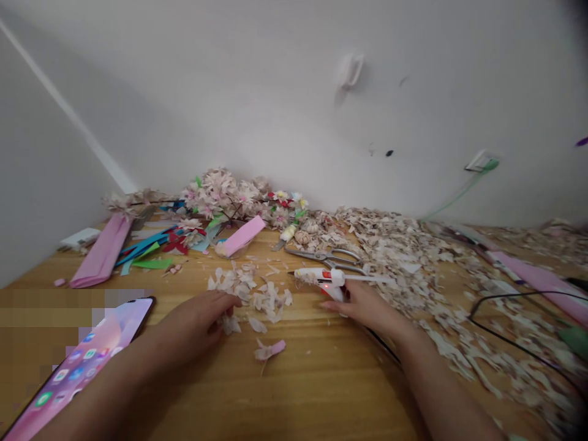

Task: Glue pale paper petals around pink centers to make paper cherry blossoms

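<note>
Currently grips white glue gun point(316, 277) in right hand point(361, 300), with fingers wrapped round handle. Aims nozzle left, just beyond loose petals point(243, 285), with red light lit on gun's side and white glue stick poking out rear. Shows black cable point(384, 347) emerging under right forearm. Rests left hand point(206, 315) palm down at near-left edge of petals, with fingers bent partway, apparently touching some. Impossible to say whether pinching one, with fingertips partly hidden. Has small pink-and-white piece point(277, 348) on bench point(257, 404) between both hands, nearer the body, touching neither. Has scissors point(324, 256) just behind glue gun, with handles toward right. Shows wide scatter of dry scraps point(390, 242) behind and right of right hand. Has pink strip point(245, 236) beyond petals, and bunched paper flowers point(220, 193) farther back near wall. Shows folded pink paper point(103, 251) far left, well apart from left hand, and phone point(87, 367) beside left forearm, with screen lit and one part pixelated.
</note>
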The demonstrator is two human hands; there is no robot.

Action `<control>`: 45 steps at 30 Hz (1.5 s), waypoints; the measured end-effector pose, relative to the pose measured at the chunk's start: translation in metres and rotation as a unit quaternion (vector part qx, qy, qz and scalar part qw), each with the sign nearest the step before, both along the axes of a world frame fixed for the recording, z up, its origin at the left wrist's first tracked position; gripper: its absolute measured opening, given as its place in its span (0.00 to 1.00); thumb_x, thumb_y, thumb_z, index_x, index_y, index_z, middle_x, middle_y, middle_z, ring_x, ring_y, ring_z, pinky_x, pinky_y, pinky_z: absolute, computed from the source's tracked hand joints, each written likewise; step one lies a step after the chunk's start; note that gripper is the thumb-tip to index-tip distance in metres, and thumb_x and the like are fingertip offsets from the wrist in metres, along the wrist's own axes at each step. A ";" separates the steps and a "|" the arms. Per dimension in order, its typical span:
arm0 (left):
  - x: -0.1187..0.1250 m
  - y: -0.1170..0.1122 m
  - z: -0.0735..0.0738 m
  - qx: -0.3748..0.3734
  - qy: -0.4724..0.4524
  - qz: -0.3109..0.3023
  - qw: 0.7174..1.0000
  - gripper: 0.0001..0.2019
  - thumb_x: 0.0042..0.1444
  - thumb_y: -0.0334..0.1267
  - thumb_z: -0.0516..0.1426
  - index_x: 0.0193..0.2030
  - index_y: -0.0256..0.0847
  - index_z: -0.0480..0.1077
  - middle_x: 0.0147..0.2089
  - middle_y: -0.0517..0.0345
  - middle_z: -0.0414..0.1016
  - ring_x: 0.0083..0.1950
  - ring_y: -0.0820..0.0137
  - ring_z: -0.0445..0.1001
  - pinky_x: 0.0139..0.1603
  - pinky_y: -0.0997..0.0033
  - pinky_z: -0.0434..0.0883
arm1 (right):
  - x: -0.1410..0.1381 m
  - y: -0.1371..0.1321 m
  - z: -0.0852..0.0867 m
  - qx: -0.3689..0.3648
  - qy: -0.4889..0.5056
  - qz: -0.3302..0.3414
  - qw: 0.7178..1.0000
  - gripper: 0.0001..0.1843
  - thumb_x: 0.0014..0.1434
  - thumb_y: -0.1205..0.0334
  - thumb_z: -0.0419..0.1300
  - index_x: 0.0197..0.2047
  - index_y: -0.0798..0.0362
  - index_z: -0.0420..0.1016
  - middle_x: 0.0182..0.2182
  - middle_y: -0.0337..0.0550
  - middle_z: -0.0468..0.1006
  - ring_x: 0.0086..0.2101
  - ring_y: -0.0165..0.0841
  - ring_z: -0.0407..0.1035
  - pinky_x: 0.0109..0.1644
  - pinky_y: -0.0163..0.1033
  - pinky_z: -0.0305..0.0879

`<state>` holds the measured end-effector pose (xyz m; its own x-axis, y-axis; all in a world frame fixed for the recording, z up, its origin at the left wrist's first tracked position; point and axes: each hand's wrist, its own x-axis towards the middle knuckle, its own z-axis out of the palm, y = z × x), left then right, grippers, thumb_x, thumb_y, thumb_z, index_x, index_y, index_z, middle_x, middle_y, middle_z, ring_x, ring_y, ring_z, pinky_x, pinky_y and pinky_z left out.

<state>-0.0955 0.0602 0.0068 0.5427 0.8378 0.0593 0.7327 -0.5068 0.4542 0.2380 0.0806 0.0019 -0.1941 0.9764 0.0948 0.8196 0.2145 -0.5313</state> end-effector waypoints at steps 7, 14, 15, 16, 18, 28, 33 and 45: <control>-0.002 -0.004 0.003 0.002 -0.040 -0.003 0.999 0.26 0.42 0.23 0.49 0.48 0.48 0.66 0.44 0.57 0.74 0.45 0.62 0.71 0.45 0.65 0.66 | -0.015 0.002 -0.011 -0.012 0.033 -0.050 0.998 0.19 0.50 0.45 0.57 0.31 0.55 0.73 0.25 0.43 0.75 0.27 0.37 0.67 0.28 0.37 0.59; 0.001 -0.005 0.005 -0.012 -0.005 0.014 1.000 0.17 0.46 0.30 0.52 0.45 0.45 0.66 0.38 0.55 0.73 0.38 0.62 0.71 0.38 0.65 0.66 | -0.029 0.005 -0.023 -0.007 0.123 -0.079 0.989 0.22 0.48 0.45 0.59 0.34 0.58 0.76 0.27 0.44 0.78 0.28 0.39 0.69 0.31 0.40 0.63; 0.001 -0.004 0.005 -0.011 -0.001 0.016 1.000 0.17 0.47 0.31 0.52 0.45 0.45 0.66 0.37 0.55 0.73 0.37 0.62 0.71 0.37 0.65 0.66 | -0.031 0.005 -0.024 -0.004 0.130 -0.071 0.989 0.22 0.48 0.46 0.59 0.36 0.57 0.76 0.30 0.44 0.78 0.31 0.40 0.70 0.34 0.40 0.64; 0.001 -0.003 0.004 -0.009 -0.001 0.015 1.000 0.17 0.47 0.31 0.52 0.45 0.45 0.66 0.37 0.56 0.73 0.37 0.62 0.71 0.37 0.66 0.66 | -0.032 0.004 -0.024 -0.001 0.140 -0.063 0.988 0.22 0.49 0.46 0.59 0.38 0.56 0.76 0.33 0.45 0.79 0.33 0.40 0.70 0.36 0.41 0.65; 0.003 -0.004 0.007 -0.009 -0.014 0.008 1.000 0.16 0.47 0.31 0.52 0.45 0.45 0.66 0.39 0.56 0.72 0.39 0.62 0.71 0.39 0.67 0.66 | -0.033 0.004 -0.023 -0.002 0.166 -0.050 0.985 0.23 0.49 0.47 0.59 0.41 0.55 0.75 0.37 0.46 0.79 0.37 0.42 0.71 0.40 0.42 0.65; 0.009 -0.011 0.017 -0.031 -0.019 -0.031 0.999 0.17 0.49 0.27 0.48 0.43 0.47 0.69 0.37 0.58 0.73 0.39 0.65 0.71 0.39 0.68 0.66 | -0.035 0.001 -0.019 -0.009 0.183 -0.058 0.981 0.21 0.49 0.49 0.60 0.40 0.56 0.76 0.39 0.48 0.79 0.39 0.44 0.71 0.42 0.44 0.65; 0.008 -0.011 0.013 -0.010 -0.038 -0.020 0.999 0.22 0.49 0.26 0.48 0.50 0.48 0.67 0.46 0.57 0.73 0.47 0.62 0.70 0.47 0.64 0.66 | -0.035 0.001 -0.020 -0.010 0.179 -0.061 0.982 0.21 0.49 0.49 0.61 0.40 0.56 0.76 0.39 0.48 0.79 0.39 0.44 0.71 0.43 0.45 0.65; 0.006 0.002 -0.011 0.025 -0.018 -0.010 0.999 0.25 0.46 0.23 0.49 0.52 0.45 0.64 0.46 0.55 0.73 0.47 0.64 0.71 0.47 0.62 0.68 | -0.037 0.000 -0.022 -0.001 0.202 -0.064 0.977 0.21 0.48 0.50 0.61 0.41 0.55 0.75 0.39 0.47 0.78 0.39 0.43 0.71 0.43 0.44 0.66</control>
